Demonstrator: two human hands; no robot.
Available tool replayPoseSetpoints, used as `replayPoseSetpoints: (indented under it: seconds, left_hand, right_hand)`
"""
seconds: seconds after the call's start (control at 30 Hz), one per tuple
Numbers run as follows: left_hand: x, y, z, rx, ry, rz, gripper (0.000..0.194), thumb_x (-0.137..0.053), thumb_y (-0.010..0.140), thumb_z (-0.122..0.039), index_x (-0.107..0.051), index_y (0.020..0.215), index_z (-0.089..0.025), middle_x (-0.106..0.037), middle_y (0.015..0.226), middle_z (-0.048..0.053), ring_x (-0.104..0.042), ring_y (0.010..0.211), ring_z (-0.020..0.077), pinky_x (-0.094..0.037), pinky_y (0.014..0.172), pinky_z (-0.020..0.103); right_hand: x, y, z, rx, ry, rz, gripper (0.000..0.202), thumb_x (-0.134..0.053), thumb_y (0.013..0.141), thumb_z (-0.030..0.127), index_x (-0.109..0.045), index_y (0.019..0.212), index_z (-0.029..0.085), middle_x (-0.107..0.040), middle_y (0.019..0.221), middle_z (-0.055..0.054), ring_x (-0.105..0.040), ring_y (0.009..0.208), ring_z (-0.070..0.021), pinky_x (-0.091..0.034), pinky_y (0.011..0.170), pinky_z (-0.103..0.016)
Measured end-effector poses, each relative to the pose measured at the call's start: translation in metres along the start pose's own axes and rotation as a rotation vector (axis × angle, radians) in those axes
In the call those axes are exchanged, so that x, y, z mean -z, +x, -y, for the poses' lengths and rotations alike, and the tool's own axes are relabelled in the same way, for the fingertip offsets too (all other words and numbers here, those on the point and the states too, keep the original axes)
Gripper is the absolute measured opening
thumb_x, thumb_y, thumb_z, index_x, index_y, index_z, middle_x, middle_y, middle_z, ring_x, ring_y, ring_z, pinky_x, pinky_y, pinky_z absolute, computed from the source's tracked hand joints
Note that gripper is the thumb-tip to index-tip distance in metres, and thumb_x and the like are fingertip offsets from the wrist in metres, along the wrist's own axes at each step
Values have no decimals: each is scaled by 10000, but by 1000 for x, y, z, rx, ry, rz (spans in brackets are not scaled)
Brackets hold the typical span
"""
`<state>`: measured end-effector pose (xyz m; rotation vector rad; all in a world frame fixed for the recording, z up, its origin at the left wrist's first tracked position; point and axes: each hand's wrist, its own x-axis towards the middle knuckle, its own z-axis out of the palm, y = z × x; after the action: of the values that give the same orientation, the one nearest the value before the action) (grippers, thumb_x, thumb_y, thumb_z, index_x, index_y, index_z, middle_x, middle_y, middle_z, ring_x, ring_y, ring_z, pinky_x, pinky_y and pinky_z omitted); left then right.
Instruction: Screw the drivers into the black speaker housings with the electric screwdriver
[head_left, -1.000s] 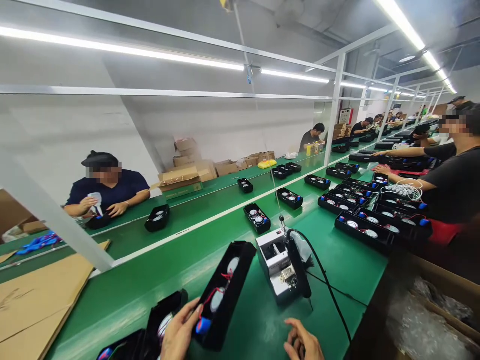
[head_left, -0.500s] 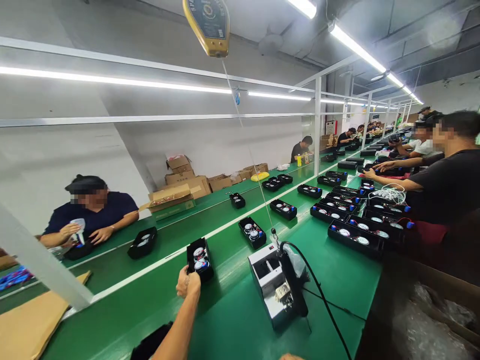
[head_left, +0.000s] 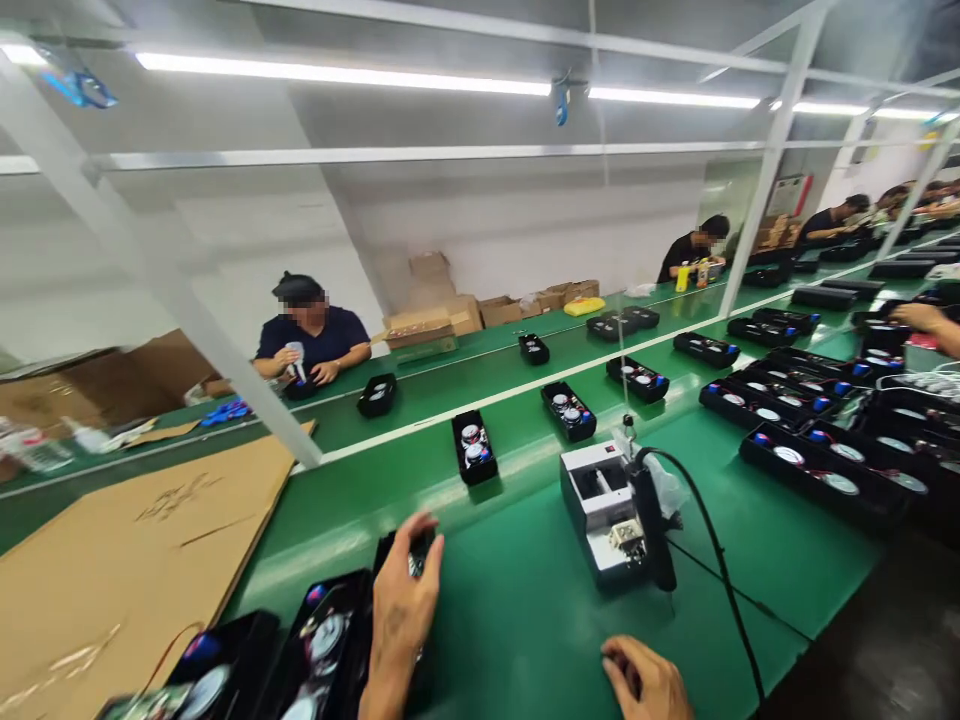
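Observation:
My left hand point(head_left: 401, 605) is over a black speaker housing point(head_left: 386, 548) at the near edge of the green bench. Its thumb and fingers are apart, and the hand covers most of that housing. Left of it lie two more open black housings point(head_left: 319, 650) with round silver speakers and blue-and-red parts inside. My right hand point(head_left: 649, 682) is low at the bottom edge, fingers loosely curled, with nothing visible in it. Beyond it stands a screw feeder box point(head_left: 600, 490), with a black corded screwdriver point(head_left: 654, 525) hanging beside it. Another speaker housing point(head_left: 474, 448) lies ahead on the belt.
Several more housings point(head_left: 568, 410) are spread along the belt, with a dense group point(head_left: 795, 455) at the right. A large cardboard sheet point(head_left: 150, 540) covers the left side beside a white post point(head_left: 240, 360). Across the belt a person point(head_left: 311, 330) holds a light-coloured tool.
My left hand has let go of the housing on the belt and come back to the nearer row. The view has turned left and down; more of my right hand now shows.

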<state>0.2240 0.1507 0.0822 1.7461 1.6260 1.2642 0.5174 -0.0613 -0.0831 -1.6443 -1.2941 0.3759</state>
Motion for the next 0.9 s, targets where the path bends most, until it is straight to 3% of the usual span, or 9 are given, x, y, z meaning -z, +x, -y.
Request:
replayPoseSetpoints:
  seconds: [0.13,0.2,0.27,0.33,0.43,0.53,0.73,0.8,0.9]
  left_hand:
    - [56,-89,72,-337,437,124,488,-821,792,-480,-704,1223,-282,-781,1231,99,-668,1311,403,-450,1236,632]
    - [68,-110,103,-411,565,177,547,-814,741,-365,-697,1269,-278,-791,1205,86,-680,1300,411,-500,1195,629]
    - [68,-118,117,-438,609,180,521,-688,798,-234,-687,1318,-272,-793,1218,73,-698,1299,367,-572,1135,563]
    - [59,-121,115,-477,585,138,479,-549,863,-134,-707,1298,-256,-796,1201,76,-722,1275,319,-628,1059,489]
    - [38,-122,93,-580,492,114,468,-450,913,-62,-740,1238,-232,-799,1080,80,-768,1170,279,-668,967,430]
    - [21,-125,71,-629,428,117,441,-426,947,-44,-738,1209,-213,-781,1016,77,-787,1046,236,-678,890,365]
    - [12,-124,53,-713,316,108,314,-431,1019,-56,-708,1013,-204,-752,955,72,-762,956,179,-658,844,268]
    - [13,-122,49,-756,287,102,312,-436,1020,-38,-687,949,-210,-750,930,53,-762,981,169,-659,883,262]
    - [18,-121,44,-827,255,101,304,-463,1010,-6,-652,910,-220,-768,896,-4,-762,1022,150,-638,1057,320]
  right_hand:
    - [11,3,13,-118,6,72,316,-645,916,522,-826,857,270,-795,724,-56,-737,576,-239,-623,610,-322]
    - [5,6,33,-189,74,94,350,-645,909,548,-827,884,251,-812,771,-76,-761,641,-253,-639,666,-340]
    - [-8,10,60,-219,201,180,378,-650,914,552,-833,967,225,-831,855,-102,-789,736,-265,-648,720,-350]
    - [-25,18,87,-209,315,296,411,-655,919,529,-827,1093,199,-844,981,-126,-806,833,-277,-655,786,-374]
    - [-47,38,115,-176,377,444,486,-669,920,465,-773,1306,189,-822,1218,-153,-806,1032,-298,-637,969,-435]
    - [-65,65,121,-218,384,555,611,-684,924,411,-651,1501,211,-727,1447,-169,-759,1229,-297,-594,1085,-440]
    - [-103,102,122,-256,415,827,848,-735,905,342,-415,1680,219,-630,1572,-213,-765,1235,-331,-579,1101,-502]
    - [-112,114,127,-180,447,810,898,-726,881,262,-366,1704,269,-506,1699,-166,-646,1428,-331,-526,1180,-495]
    - [-112,145,133,107,439,689,903,-629,870,135,-345,1709,312,-287,1826,-82,-331,1665,-294,-373,1310,-516]
